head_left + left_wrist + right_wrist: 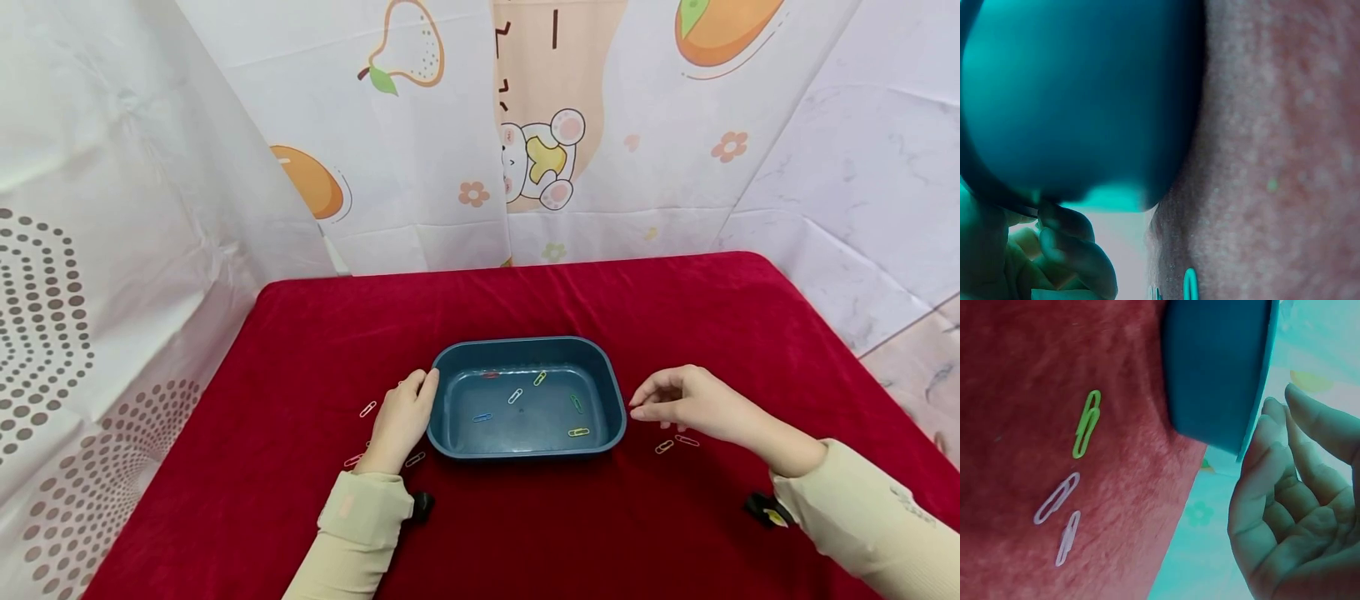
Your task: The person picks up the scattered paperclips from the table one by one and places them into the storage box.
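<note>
A dark blue plastic basin [525,455] stands on the table, with several coloured paper clips lying loose on its bottom, among them a white clip [515,397] and a blue clip [482,417]. My left hand [401,423] grips the basin's left rim; the left wrist view shows its fingers curled at that edge. Just outside the right rim is my right hand [693,404], fingers loosely bent. Thumb and fingertips stand slightly apart in the right wrist view, nothing between them. Below this hand lie a yellow-green clip [1087,424] and two pale clips, one pale clip [1057,498] nearer the yellow-green one.
Red velvety cloth [525,533] covers the table. Several more clips lie around my left hand, including a pale clip [367,409] and another pale clip [415,459] by the wrist. A white printed curtain [420,167] hangs behind the table's far edge.
</note>
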Motion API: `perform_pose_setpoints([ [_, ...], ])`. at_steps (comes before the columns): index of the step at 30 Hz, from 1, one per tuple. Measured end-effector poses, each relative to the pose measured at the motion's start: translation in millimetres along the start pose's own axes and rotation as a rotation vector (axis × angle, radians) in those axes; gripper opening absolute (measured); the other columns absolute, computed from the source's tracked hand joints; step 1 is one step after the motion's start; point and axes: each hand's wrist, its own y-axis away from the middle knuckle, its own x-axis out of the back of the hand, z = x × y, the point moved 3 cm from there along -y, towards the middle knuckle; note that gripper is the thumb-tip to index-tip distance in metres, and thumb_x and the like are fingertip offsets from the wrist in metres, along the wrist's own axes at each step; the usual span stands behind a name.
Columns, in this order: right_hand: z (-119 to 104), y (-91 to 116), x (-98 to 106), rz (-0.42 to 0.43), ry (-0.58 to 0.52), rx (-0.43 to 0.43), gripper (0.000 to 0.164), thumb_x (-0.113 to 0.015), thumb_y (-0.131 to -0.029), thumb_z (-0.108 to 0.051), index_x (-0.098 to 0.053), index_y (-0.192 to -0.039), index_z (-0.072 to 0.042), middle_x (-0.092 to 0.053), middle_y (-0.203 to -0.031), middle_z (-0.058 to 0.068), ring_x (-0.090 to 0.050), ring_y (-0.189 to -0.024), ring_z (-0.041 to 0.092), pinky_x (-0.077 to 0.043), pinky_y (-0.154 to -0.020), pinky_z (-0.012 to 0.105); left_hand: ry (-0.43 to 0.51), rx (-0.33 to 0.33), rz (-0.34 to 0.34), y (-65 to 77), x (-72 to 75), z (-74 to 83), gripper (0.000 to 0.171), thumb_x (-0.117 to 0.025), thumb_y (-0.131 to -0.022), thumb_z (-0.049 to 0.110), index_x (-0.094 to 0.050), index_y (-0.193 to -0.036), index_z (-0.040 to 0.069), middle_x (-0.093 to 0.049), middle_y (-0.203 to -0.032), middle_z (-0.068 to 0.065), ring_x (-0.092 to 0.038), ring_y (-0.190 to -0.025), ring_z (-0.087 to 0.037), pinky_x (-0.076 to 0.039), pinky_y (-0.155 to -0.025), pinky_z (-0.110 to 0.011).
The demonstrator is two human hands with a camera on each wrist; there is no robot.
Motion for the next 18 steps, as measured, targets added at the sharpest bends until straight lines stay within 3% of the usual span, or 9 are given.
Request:
perform_pose_setpoints([
  [18, 30, 11, -6, -0.046, 0.021, -0.02, 0.02, -0.074, -0.086, -0.015, -0.07, -0.099, -0.001, -0.068, -0.081, 0.005, -0.05, -0.057, 0.007, -0.046, -0.053, 0.024, 0.016, -0.001, -0.002, 0.1, -0.1, 0.3, 0.039, -0.041, -0.105, 0.037, -0.041, -0.076, 0.012, -0.039, -0.063, -0.005, -0.038, -0.053, -0.02, -0.033, -0.055, -0.03],
])
